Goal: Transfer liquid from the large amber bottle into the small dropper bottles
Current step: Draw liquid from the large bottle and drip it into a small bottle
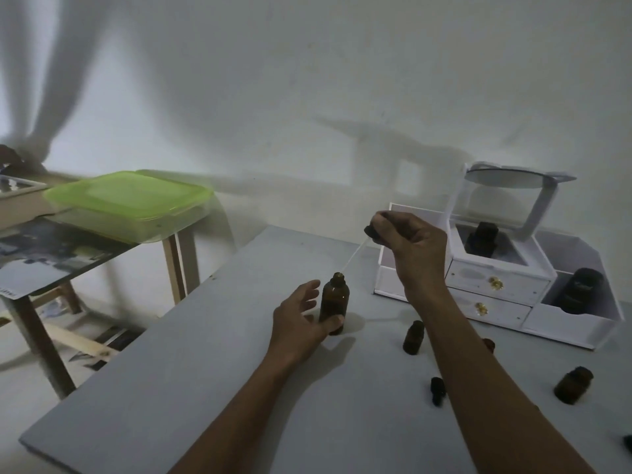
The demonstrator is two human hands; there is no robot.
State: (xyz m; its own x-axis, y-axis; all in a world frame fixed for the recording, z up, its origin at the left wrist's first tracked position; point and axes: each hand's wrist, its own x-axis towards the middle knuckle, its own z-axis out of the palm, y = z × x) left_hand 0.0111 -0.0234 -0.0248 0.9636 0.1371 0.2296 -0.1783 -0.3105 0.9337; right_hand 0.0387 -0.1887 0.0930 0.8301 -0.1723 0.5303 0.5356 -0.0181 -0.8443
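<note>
The large amber bottle stands upright and uncapped on the grey table. My left hand is loosely around its base, thumb touching the lower front, fingers spread behind it. My right hand is raised above and to the right, pinching the black bulb of a dropper. The clear pipette slants down-left, its tip at the bottle's mouth. A small amber dropper bottle stands open to the right of my right forearm. Another stands further right. A black dropper cap lies near the front.
A white drawer organiser with a tilted mirror on top stands at the back right and holds dark bottles. On the left a green-lidded plastic box rests on a wooden side table. A white wall is behind.
</note>
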